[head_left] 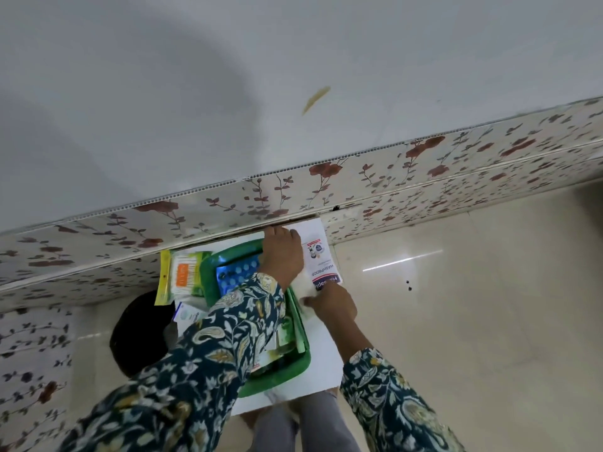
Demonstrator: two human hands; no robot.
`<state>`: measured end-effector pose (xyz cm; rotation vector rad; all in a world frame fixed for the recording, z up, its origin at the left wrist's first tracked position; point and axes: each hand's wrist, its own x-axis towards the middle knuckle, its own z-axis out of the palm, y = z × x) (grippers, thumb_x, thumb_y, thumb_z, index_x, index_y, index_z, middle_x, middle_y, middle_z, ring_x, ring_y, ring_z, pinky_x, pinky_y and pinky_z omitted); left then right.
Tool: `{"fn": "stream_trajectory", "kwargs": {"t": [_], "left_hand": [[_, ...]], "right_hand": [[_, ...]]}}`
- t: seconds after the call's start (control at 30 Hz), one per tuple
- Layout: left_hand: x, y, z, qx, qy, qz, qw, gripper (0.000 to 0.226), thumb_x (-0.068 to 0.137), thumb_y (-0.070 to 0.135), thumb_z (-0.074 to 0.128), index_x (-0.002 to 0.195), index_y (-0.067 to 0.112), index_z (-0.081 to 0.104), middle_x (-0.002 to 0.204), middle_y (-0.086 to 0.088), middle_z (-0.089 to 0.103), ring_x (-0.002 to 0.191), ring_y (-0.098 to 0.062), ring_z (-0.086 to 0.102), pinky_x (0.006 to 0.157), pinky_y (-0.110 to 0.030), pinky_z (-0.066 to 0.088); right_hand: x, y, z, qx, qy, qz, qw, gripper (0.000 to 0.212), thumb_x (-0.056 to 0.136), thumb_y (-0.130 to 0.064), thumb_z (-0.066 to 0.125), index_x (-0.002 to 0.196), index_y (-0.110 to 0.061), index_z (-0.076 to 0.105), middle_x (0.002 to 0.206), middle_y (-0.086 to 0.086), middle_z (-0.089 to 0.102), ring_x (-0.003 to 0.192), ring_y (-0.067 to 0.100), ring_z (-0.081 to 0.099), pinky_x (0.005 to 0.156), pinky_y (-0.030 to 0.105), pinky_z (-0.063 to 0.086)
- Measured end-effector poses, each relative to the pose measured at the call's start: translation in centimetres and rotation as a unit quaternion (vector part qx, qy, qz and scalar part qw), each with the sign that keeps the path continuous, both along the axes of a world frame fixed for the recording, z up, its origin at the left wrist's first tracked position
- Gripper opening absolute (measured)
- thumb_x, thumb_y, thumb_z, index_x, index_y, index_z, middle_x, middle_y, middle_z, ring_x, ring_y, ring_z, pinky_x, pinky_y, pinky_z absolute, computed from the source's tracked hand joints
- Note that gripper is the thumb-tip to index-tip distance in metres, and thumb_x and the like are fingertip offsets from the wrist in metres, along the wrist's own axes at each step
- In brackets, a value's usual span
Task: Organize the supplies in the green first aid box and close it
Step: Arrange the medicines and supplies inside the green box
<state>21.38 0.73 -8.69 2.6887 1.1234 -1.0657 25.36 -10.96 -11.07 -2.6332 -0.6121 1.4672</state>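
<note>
The green first aid box [208, 275] lies open on a white board [326, 353] on the floor by the wall. Inside it shows a blue blister pack [236, 272], with bottles near its front end partly hidden by my sleeve. My left hand [282, 252] rests palm down over the box's far right corner with its fingers curled; what is under it is hidden. My right hand [332, 305] is at the box's right rim, pinching a white cotton wad [305, 287]. A pale green strip [298, 324] lies along the right rim.
A yellow cotton swab packet [177, 275] lies against the box's left side, with a white and blue packet [189, 316] below it. A white plaster box [321, 265] sits right of my left hand. A black round object [140, 334] stands at the left. The flowered wall panel [228, 207] runs behind.
</note>
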Motion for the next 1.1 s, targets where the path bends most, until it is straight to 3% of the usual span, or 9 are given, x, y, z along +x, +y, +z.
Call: {"fn": "stream_trajectory", "kwargs": {"t": [0.2,0.33,0.4,0.53,0.63,0.7,0.8,0.9,1.1], "left_hand": [[1.5,0.0,-0.7,0.006,0.016,-0.001,1.0,0.053,0.086,0.025,0.054,0.134,0.005,0.042,0.134,-0.013,0.05,0.123,-0.027,0.045,0.106,-0.038,0.03],[1.8,-0.1,1.3,-0.008,-0.074,0.041,0.996,0.068,0.078,0.031,0.065,0.135,0.005,0.04,0.137,-0.015,0.046,0.128,-0.03,0.04,0.108,-0.04,0.029],[1.3,0.0,3.9,-0.004,-0.123,0.062,0.99,0.074,0.078,0.032,0.063,0.14,0.006,0.032,0.141,-0.015,0.041,0.131,-0.031,0.037,0.109,-0.042,0.028],[-2.6,0.8,9.4,0.032,-0.184,0.147,0.971,0.073,0.082,0.032,0.052,0.145,0.008,0.023,0.147,-0.013,0.036,0.133,-0.032,0.034,0.107,-0.043,0.03],[-6.7,0.9,10.3,-0.005,-0.134,0.186,0.973,0.079,0.083,0.044,0.053,0.146,0.009,0.021,0.149,-0.011,0.034,0.135,-0.031,0.032,0.109,-0.045,0.028],[-8.7,0.4,9.1,-0.039,-0.082,0.176,0.98,0.087,0.079,0.043,0.06,0.147,0.008,0.019,0.149,-0.01,0.034,0.136,-0.03,0.032,0.109,-0.044,0.028],[-10.1,-0.7,6.3,-0.061,-0.048,0.148,0.986,0.091,0.075,0.04,0.067,0.147,0.01,0.019,0.149,-0.009,0.034,0.135,-0.028,0.033,0.109,-0.042,0.029],[-10.7,-1.5,4.9,-0.059,-0.045,0.154,0.985,0.087,0.077,0.038,0.067,0.146,0.013,0.021,0.149,-0.007,0.032,0.137,-0.028,0.03,0.109,-0.044,0.028],[-9.3,-0.6,4.9,-0.023,-0.099,0.186,0.977,0.037,0.089,0.019,0.043,0.124,0.008,0.049,0.133,-0.011,0.049,0.127,-0.03,0.04,0.103,-0.043,0.033]], "right_hand": [[-0.4,0.2,-1.1,0.009,-0.015,-0.024,1.0,0.029,0.083,-0.017,0.057,0.111,-0.008,0.058,0.114,0.012,0.066,0.107,0.029,0.06,0.085,0.035,0.051],[0.4,0.0,0.7,0.071,-0.003,-0.051,0.996,0.024,0.083,-0.015,0.055,0.103,-0.006,0.064,0.106,0.012,0.068,0.098,0.03,0.063,0.071,0.028,0.046],[1.1,-0.4,2.2,0.114,0.004,-0.059,0.992,0.008,0.082,-0.015,0.058,0.082,-0.011,0.065,0.09,0.012,0.066,0.084,0.03,0.061,0.065,0.026,0.04],[1.2,-1.3,5.4,0.179,0.044,-0.097,0.978,0.019,0.08,-0.018,0.066,0.064,-0.012,0.057,0.074,0.01,0.061,0.074,0.028,0.056,0.066,0.034,0.044],[-0.2,-0.1,7.1,0.18,0.068,-0.042,0.98,0.028,0.082,-0.018,0.064,0.059,-0.013,0.05,0.069,0.006,0.057,0.07,0.024,0.051,0.061,0.031,0.037],[-1.9,1.5,7.3,0.171,0.049,0.022,0.984,0.016,0.085,-0.019,0.061,0.076,-0.006,0.06,0.083,0.011,0.065,0.079,0.027,0.057,0.065,0.029,0.04],[-3.9,3.3,7.4,0.156,-0.006,0.087,0.984,0.026,0.088,-0.018,0.054,0.105,0.0,0.061,0.111,0.017,0.065,0.105,0.032,0.059,0.079,0.034,0.048],[-2.9,3.3,7.4,0.157,-0.046,0.039,0.986,0.027,0.09,-0.013,0.049,0.114,-0.004,0.059,0.119,0.015,0.062,0.11,0.03,0.058,0.081,0.03,0.046],[1.9,2.5,2.7,0.057,-0.109,0.024,0.992,0.053,0.087,-0.032,0.058,0.128,-0.003,0.04,0.134,0.017,0.044,0.127,0.033,0.038,0.097,0.045,0.042]]}}
